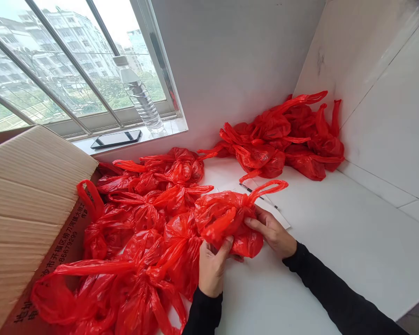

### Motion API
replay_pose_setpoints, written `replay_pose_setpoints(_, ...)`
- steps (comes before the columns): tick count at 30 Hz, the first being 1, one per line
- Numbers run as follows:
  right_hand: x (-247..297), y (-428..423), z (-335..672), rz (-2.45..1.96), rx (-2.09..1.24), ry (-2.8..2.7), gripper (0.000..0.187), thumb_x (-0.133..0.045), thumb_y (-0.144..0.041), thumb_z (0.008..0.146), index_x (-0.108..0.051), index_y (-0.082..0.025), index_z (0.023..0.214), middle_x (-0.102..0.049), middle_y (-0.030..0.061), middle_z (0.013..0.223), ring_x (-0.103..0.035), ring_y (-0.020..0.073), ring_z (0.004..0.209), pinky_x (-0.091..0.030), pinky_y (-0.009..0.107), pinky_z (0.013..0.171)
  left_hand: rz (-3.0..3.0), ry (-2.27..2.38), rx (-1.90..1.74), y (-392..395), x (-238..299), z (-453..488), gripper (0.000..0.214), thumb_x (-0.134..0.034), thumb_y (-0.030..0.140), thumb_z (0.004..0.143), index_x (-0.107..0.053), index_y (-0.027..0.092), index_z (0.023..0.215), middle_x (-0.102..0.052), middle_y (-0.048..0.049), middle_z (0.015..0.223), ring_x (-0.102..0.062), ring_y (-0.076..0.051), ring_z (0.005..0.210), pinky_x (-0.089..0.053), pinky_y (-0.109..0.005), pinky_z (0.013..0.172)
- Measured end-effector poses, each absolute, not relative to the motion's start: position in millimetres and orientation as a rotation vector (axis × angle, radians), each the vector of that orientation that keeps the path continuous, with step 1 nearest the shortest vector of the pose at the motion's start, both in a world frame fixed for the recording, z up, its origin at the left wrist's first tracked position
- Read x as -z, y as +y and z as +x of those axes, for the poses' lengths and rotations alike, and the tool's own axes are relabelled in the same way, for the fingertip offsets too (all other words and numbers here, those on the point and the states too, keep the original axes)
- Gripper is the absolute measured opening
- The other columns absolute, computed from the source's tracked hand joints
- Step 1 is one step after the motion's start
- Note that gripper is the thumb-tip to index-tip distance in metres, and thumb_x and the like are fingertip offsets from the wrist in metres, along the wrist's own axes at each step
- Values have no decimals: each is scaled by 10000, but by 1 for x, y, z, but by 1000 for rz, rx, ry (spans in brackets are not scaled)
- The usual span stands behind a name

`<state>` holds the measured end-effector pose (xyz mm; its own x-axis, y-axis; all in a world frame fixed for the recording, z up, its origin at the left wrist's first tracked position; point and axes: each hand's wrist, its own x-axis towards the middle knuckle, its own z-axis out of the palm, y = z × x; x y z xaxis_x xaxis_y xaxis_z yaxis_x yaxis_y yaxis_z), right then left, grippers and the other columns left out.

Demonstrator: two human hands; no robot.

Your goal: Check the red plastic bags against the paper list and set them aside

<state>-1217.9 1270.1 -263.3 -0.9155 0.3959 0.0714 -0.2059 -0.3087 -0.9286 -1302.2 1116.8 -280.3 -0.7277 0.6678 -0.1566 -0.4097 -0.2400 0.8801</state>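
A knotted red plastic bag (226, 214) sits on the white counter (335, 242) between both my hands. My left hand (211, 267) grips its lower left side, fingers closed on the plastic. My right hand (272, 230) holds its right side near the knot, where a loop handle sticks up to the right. Several more tied red bags (143, 223) are heaped to the left, touching the held bag.
An open cardboard box (28, 209) stands at the left. Another pile of red bags (282, 137) lies in the far corner by the tiled wall. A pen (258, 195) on paper lies behind the held bag. A phone (116, 138) and water bottle (139, 95) rest on the window sill.
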Motion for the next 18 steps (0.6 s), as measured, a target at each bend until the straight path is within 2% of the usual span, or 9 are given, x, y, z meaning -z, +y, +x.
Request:
replay_pose_setpoints(5,264,1270,-1217,-341,-2348,-1503,299,-643,-357,918,-657,-221,1184,-690,63,1222,-621,291,1158,-496,410,1022,76,1166,-2190,1118,280,-1302,338,-797,423,786,-709,194,1018,-762,-77,1090,-706,-288,1067,-582,-397,902)
replay_pose_setpoints(11,261,1269,-1217,-307,-2292,-1572,363,-652,-419,936,-636,-232,1247,-686,68,1237,-619,279,1158,-495,408,1020,156,1194,-2165,1118,281,-1305,383,-805,434,774,-760,203,1077,-768,-91,1112,-647,-329,1193,-528,-442,999)
replay_pose_setpoints(14,264,1272,-1216,-291,-2260,-1622,339,-682,-413,920,-668,-216,1196,-714,67,1161,-638,277,1113,-504,410,988,195,1221,-2172,1116,285,-1304,399,-814,414,761,-763,202,1095,-767,-96,1127,-619,-341,1236,-496,-461,1043)
replay_pose_setpoints(18,267,1274,-1211,-280,-2386,-1785,345,-765,-415,847,-719,-183,1099,-745,71,1041,-672,299,1048,-529,430,938,272,1237,-2242,1116,286,-1302,493,-840,337,727,-723,238,1195,-721,-82,1261,-595,-344,1268,-477,-475,1072)
